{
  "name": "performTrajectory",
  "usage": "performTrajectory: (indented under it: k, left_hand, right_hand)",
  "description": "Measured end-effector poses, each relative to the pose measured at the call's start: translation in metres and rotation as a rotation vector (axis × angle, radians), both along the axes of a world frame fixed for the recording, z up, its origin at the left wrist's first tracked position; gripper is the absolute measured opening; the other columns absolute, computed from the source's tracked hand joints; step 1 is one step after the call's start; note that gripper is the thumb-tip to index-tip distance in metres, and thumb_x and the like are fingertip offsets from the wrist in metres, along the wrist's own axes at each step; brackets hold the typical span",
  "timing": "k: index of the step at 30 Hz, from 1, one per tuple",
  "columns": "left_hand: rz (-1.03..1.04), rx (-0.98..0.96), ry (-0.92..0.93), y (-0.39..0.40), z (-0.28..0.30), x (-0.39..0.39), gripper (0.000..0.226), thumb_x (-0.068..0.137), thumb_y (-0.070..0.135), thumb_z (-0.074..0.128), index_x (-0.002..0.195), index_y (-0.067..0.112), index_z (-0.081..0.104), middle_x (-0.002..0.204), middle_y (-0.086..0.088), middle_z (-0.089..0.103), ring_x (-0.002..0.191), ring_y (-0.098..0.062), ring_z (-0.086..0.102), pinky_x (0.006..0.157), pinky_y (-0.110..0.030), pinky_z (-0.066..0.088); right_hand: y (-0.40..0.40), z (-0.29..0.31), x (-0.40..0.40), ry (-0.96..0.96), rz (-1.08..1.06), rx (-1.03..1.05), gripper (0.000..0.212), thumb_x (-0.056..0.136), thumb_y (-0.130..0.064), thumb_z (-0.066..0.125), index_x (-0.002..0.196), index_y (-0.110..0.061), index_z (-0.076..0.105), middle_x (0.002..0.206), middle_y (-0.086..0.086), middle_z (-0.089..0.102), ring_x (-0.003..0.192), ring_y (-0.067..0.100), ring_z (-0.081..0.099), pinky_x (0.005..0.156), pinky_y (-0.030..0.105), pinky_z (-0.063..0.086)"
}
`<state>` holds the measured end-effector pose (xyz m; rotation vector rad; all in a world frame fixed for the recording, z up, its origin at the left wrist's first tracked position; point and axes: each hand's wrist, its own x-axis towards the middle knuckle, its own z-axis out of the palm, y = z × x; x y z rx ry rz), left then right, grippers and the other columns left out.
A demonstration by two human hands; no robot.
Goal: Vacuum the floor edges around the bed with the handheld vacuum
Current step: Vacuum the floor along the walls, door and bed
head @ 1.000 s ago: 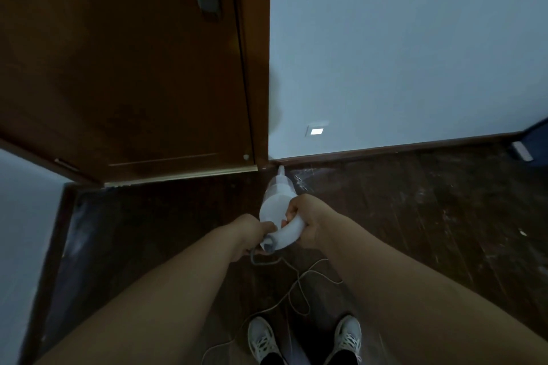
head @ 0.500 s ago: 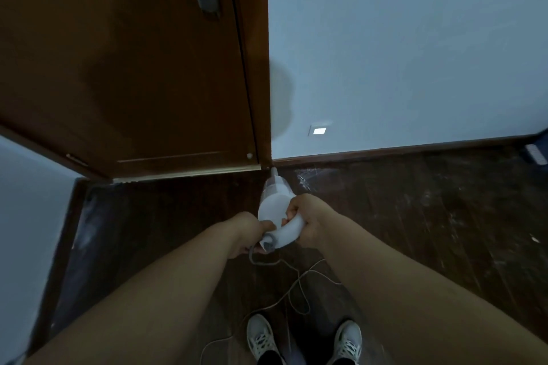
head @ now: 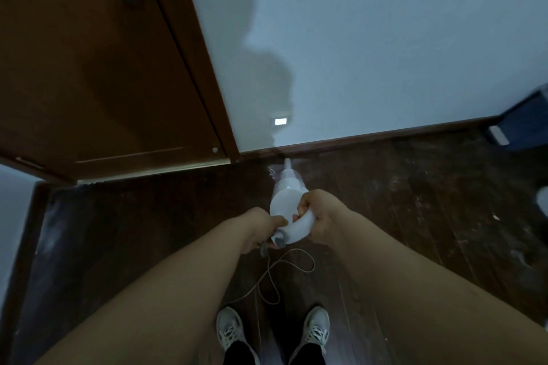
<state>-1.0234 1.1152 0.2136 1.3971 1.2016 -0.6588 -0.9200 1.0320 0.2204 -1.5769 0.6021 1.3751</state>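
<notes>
A white handheld vacuum (head: 286, 195) points away from me, its narrow nozzle tip close to the dark skirting board (head: 370, 139) at the foot of the white wall. My right hand (head: 318, 216) grips the curved white handle. My left hand (head: 261, 228) holds the rear end of the vacuum where the thin cord (head: 275, 278) comes out and loops down to the floor. The bed is not in view.
A brown wooden door (head: 98, 83) stands at the left with its frame by the nozzle. A small lit wall light (head: 280, 121) glows above the skirting. A dark blue object (head: 522, 127) sits at the far right. Dusty dark wood floor (head: 415, 201) stretches rightward; my two shoes (head: 272, 332) stand below.
The nozzle has shifted right along the skirting, away from the door frame corner. The view has turned, so the door now looks more tilted. Both hands keep their hold.
</notes>
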Motion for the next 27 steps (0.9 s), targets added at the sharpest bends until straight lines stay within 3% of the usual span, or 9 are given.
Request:
performTrajectory:
  k: [3,7,9,14,17,21,27]
  left_hand:
    - [-0.021,0.011,0.006,-0.018,0.001,0.017,0.028,0.093,0.036,0.055,0.101,0.009,0.05,0.101,-0.01,0.059,0.104,-0.027,0.06,0.1,-0.04,0.048]
    - [-0.025,-0.02,0.002,-0.033,0.004,0.032,0.037,0.093,0.035,0.055,0.116,0.006,0.052,0.109,-0.012,0.059,0.106,-0.028,0.06,0.101,-0.041,0.047]
    - [-0.028,-0.023,-0.003,-0.038,0.005,0.038,0.039,0.094,0.035,0.054,0.119,0.005,0.051,0.103,-0.01,0.058,0.105,-0.027,0.061,0.1,-0.04,0.048]
    - [-0.015,-0.01,-0.008,-0.046,0.0,0.047,0.041,0.093,0.035,0.056,0.119,0.004,0.052,0.092,-0.008,0.057,0.094,-0.023,0.06,0.095,-0.036,0.05]
    - [0.002,-0.002,-0.006,-0.044,-0.003,0.045,0.039,0.094,0.035,0.055,0.118,0.005,0.052,0.096,-0.009,0.057,0.092,-0.023,0.059,0.094,-0.036,0.049]
    - [-0.001,0.004,0.015,-0.039,-0.005,0.032,0.03,0.094,0.034,0.054,0.107,0.006,0.052,0.088,-0.007,0.056,0.094,-0.024,0.059,0.097,-0.038,0.049]
    - [0.009,0.041,0.038,-0.028,0.003,0.001,0.036,0.096,0.032,0.053,0.115,0.002,0.052,0.078,-0.006,0.055,0.068,-0.017,0.056,0.076,-0.031,0.046]
  right_hand:
    - [-0.019,0.0,0.016,-0.002,-0.013,-0.018,0.049,0.082,0.003,0.051,0.129,-0.008,0.045,0.117,0.022,0.055,0.087,0.027,0.056,0.063,0.029,0.05]
    - [-0.036,0.005,0.029,0.005,-0.046,-0.004,0.038,0.083,0.005,0.047,0.119,-0.006,0.045,0.096,0.021,0.052,0.075,0.025,0.053,0.058,0.029,0.048]
    - [-0.042,0.007,0.034,0.003,-0.064,0.0,0.034,0.085,0.005,0.045,0.118,-0.006,0.045,0.091,0.02,0.05,0.071,0.024,0.051,0.056,0.028,0.046]
    - [-0.049,0.008,0.039,-0.006,-0.086,-0.011,0.046,0.085,0.004,0.046,0.13,-0.006,0.045,0.093,0.02,0.05,0.07,0.022,0.05,0.054,0.026,0.045]
    - [-0.046,0.005,0.037,-0.011,-0.075,-0.018,0.051,0.083,0.005,0.045,0.133,-0.007,0.043,0.097,0.02,0.052,0.07,0.022,0.051,0.054,0.026,0.045]
    - [-0.041,0.002,0.027,-0.001,-0.035,-0.04,0.051,0.084,0.005,0.046,0.134,-0.006,0.041,0.111,0.021,0.052,0.07,0.022,0.05,0.056,0.027,0.047]
    - [-0.026,0.004,0.001,-0.01,0.044,-0.012,0.057,0.08,0.007,0.044,0.135,-0.008,0.041,0.1,0.02,0.05,0.071,0.026,0.051,0.051,0.029,0.046]
